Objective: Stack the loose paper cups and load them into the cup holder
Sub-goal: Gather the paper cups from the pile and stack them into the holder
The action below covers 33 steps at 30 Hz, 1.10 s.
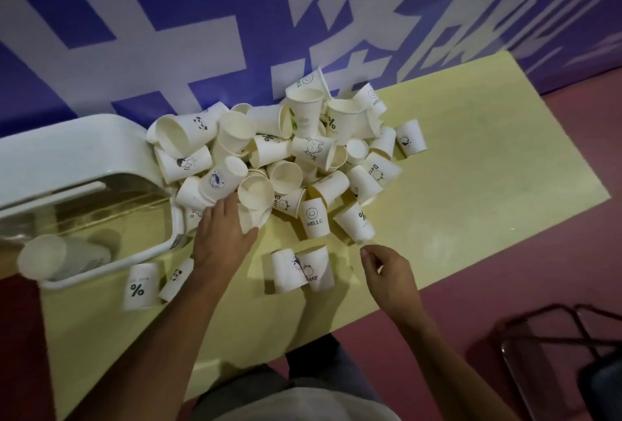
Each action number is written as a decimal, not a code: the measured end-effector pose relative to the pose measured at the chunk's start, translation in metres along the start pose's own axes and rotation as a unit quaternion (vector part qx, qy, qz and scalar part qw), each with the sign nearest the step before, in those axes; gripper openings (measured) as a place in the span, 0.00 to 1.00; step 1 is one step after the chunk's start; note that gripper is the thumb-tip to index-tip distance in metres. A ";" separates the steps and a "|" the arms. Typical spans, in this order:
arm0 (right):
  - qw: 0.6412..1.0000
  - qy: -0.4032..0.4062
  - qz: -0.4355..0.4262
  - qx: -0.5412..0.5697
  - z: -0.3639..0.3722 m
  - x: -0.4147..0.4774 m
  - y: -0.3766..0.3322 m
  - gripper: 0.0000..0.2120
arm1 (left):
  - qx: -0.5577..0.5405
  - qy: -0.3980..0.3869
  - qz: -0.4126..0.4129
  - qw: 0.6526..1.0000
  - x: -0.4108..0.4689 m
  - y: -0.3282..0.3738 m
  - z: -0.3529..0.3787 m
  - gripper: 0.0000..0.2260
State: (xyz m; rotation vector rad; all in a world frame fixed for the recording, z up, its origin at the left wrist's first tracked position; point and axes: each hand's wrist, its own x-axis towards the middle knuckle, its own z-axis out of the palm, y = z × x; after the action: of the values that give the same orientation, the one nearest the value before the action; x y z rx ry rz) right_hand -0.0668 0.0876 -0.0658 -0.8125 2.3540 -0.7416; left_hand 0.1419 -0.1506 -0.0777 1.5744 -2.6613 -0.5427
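paper cups (269, 154) at table's (488, 158) back edge

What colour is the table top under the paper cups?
Pale yellow table top, plain, no pattern; head view.

Dim, soft indoor light; wide-angle bending at edges, slight motion blur.

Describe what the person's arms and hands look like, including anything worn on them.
The left arm and right arm are bare, with no sleeve in view. The left hand and right hand wear no gloves, and no watch, ring or bracelet shows on either.
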 end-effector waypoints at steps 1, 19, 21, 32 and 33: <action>1.000 0.005 0.010 -0.004 -0.002 0.008 0.004 0.08 | -0.007 0.003 0.005 1.000 -0.004 -0.001 -0.002 0.37; 0.986 -0.113 0.024 -0.123 0.022 0.099 0.000 0.31 | -0.243 0.069 -0.132 0.959 -0.062 -0.001 -0.050 0.32; 0.991 -0.097 0.013 -0.089 0.021 0.096 0.001 0.31 | -0.254 0.055 -0.115 0.959 -0.060 -0.003 -0.048 0.34; 0.993 0.012 -0.057 0.100 0.001 0.054 -0.037 0.36 | -0.255 0.078 0.002 0.964 -0.057 -0.013 -0.050 0.28; 0.991 0.017 -0.076 0.113 0.001 0.048 -0.047 0.34 | -0.262 0.080 0.006 0.962 -0.058 -0.017 -0.053 0.28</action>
State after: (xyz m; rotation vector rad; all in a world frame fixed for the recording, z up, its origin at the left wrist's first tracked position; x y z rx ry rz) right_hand -0.0810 0.0234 -0.0516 -0.8906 2.2038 -1.0713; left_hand 0.1948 -0.1242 -0.0230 1.3702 -2.1585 -0.9720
